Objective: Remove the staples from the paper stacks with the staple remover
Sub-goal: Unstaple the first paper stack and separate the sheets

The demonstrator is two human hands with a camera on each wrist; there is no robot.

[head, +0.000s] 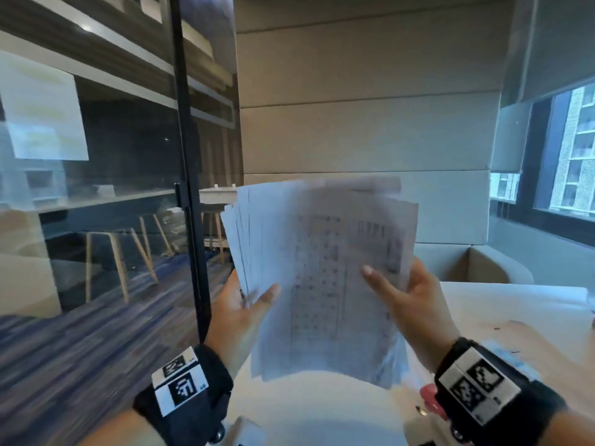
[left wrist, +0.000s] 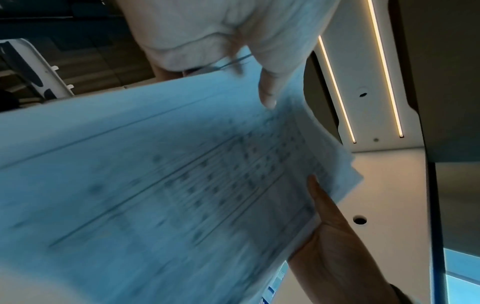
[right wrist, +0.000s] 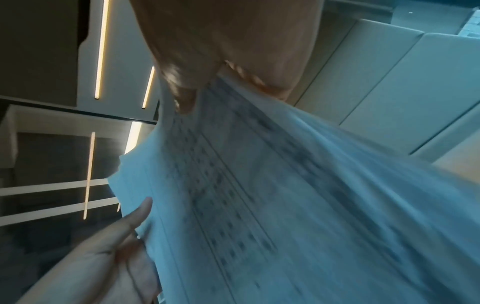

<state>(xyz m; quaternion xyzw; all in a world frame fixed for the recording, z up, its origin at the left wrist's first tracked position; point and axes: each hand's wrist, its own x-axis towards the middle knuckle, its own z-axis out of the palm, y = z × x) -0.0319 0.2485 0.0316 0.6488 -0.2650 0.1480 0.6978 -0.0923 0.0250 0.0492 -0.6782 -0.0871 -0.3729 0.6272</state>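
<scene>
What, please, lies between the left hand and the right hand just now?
The paper stack spans the gap: the left hand grips its left edge and the right hand its right edge. The head view shows this best.

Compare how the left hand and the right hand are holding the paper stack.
The left hand grips the paper stack at its fanned left edge; the right hand grips the right edge. The left thumb points up and right across the sheet; the right thumb points up and left. Both pinch it, thumbs in front, held off the table.
</scene>
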